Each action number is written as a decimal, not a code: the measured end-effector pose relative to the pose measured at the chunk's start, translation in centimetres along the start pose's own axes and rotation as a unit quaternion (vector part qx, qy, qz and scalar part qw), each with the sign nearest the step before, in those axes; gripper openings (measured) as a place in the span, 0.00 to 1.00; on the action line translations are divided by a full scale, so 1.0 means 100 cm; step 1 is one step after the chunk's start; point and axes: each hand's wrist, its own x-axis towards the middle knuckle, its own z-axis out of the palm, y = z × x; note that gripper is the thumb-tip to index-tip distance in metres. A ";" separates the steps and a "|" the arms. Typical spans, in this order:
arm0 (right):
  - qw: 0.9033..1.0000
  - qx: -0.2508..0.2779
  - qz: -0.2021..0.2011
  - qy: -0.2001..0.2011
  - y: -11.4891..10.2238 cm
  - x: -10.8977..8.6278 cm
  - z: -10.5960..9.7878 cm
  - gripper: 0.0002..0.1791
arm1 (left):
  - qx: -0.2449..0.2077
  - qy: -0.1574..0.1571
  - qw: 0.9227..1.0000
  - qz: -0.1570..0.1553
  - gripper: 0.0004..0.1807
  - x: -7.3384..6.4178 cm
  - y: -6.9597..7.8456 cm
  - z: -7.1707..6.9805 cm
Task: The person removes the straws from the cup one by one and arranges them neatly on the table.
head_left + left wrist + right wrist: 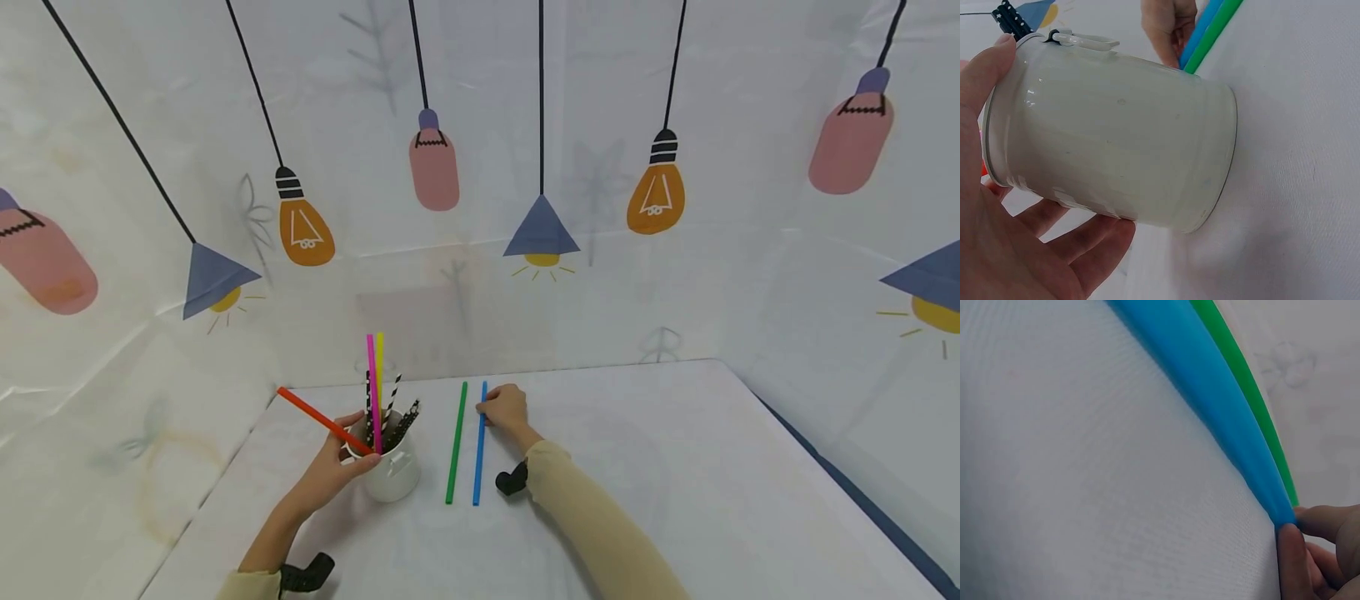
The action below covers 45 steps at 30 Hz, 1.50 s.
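Observation:
My left hand (330,467) grips a white cup-like container (393,479), thumb at the rim and fingers round its side. The small wire handle (1088,42) shows in the left wrist view. In the container stand a pink straw (372,375), a yellow straw (380,354) and several black-and-white patterned straws (403,423). An orange-red straw (315,414) leans far out to the left. My right hand (508,408) pinches the far part of a blue straw (478,467) at the tabletop. Just left of it lies a green straw (457,446).
The white table (637,467) runs back to a pale wall sheet (495,317) printed with hanging lamps and bulbs. A dark blue strip (847,483) edges the table's right side. Black wrist-worn devices (307,575) sit at both cuffs.

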 end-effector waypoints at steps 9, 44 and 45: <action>1.000 -0.006 0.011 0.010 -0.005 0.000 -0.002 0.11 | 0.006 -0.002 1.000 -0.004 0.43 0.001 0.004 -0.001; 1.000 -0.005 -0.012 0.002 0.001 -0.002 -0.002 0.08 | -0.007 0.002 1.000 -0.003 0.42 -0.002 0.005 0.001; 1.000 -0.005 -0.012 0.002 0.001 -0.002 -0.002 0.08 | -0.006 0.002 1.000 -0.005 0.42 -0.003 0.005 0.001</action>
